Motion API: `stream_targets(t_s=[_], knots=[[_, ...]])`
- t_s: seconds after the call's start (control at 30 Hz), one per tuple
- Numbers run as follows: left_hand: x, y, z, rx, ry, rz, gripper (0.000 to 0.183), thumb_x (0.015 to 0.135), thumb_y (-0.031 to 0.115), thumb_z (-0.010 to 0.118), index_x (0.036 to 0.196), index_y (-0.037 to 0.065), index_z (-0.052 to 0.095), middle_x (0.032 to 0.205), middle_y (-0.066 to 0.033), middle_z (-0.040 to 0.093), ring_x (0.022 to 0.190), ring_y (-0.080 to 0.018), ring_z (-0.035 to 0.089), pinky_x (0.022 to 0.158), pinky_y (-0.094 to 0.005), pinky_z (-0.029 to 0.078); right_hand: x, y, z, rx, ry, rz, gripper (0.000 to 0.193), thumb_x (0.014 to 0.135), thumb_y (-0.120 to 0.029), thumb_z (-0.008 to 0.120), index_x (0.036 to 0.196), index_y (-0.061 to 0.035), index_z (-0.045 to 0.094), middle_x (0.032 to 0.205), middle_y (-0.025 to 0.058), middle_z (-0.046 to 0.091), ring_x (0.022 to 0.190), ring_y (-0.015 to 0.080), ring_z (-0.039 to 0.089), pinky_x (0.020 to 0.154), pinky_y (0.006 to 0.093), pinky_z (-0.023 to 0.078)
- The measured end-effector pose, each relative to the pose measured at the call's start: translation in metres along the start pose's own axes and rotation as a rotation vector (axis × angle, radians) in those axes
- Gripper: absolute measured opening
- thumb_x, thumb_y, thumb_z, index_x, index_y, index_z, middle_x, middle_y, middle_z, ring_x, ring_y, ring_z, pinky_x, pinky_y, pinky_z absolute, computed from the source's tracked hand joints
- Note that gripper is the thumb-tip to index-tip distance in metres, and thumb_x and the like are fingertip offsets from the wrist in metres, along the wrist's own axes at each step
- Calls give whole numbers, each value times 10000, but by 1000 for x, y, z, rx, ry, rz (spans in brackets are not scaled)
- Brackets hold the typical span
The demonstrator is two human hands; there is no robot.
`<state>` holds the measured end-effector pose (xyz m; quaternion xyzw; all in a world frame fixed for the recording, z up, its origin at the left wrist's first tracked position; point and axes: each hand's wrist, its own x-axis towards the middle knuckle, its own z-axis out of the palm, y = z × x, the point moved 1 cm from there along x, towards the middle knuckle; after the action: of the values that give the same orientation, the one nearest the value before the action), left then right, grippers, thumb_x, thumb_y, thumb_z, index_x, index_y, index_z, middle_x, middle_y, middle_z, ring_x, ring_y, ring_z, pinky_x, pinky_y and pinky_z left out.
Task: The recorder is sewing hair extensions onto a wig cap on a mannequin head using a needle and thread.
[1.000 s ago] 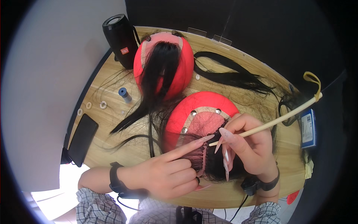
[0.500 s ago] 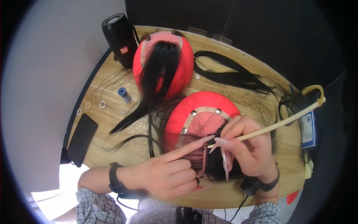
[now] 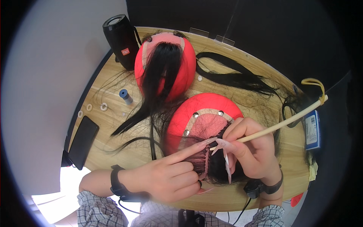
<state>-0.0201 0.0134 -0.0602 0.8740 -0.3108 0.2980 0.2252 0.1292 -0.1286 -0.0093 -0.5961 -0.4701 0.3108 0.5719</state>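
My right hand (image 3: pixel 249 147) pinches a ventilating needle with a long, pale stick handle (image 3: pixel 283 125). Its narrow end points left into black hair (image 3: pixel 221 166) on the nearer wig cap (image 3: pixel 208 126), which has pink mesh and a beige edge pinned to a red head form (image 3: pixel 223 100). The stick's back end rises to the right with a yellow band (image 3: pixel 315 82) looped on it. My left hand (image 3: pixel 170 178) lies over the cap's left side, index finger stretched to the needle's tip. The other fingers are curled; what they may hold is hidden.
A second red head form (image 3: pixel 189 64) with long black hair stands behind. Around it are a black speaker (image 3: pixel 121 41), a blue-topped thread spool (image 3: pixel 125 95), a phone (image 3: pixel 84 142), small rings (image 3: pixel 104 106), a looped hair bundle (image 3: pixel 234 77) and a blue-white box (image 3: pixel 313 130).
The back end of the stick has tipped slightly down and to the left, its yellow band swinging along. My right hand has turned a little; my left hand stays in place.
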Motion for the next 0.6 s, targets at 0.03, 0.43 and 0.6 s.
stream_targets(t_s=[0.03, 0.43, 0.6], knots=[[0, 0, 0, -1, 6, -1, 293, 790, 159, 704, 600, 88, 492, 593, 20, 367, 510, -112, 361, 1015, -581, 435, 0, 0, 0, 24, 5, 17, 80, 940, -15, 532, 891, 29, 579, 663, 14, 569, 519, 24, 541, 446, 163, 419], [-1, 0, 2, 4, 13, 3, 286, 790, 155, 703, 608, 82, 494, 598, 18, 383, 513, -110, 371, 1017, -581, 434, 0, -1, -1, 30, 1, 40, 94, 946, -38, 536, 892, 29, 574, 636, 8, 569, 507, 24, 541, 439, 158, 419], [0, 1, -1, -6, -18, 0, 287, 784, 144, 704, 601, 80, 493, 597, 16, 384, 512, -115, 372, 1017, -594, 427, 2, 1, -2, 112, 10, 106, 101, 947, -43, 539, 893, 37, 569, 637, 16, 566, 497, 35, 545, 426, 165, 423]])
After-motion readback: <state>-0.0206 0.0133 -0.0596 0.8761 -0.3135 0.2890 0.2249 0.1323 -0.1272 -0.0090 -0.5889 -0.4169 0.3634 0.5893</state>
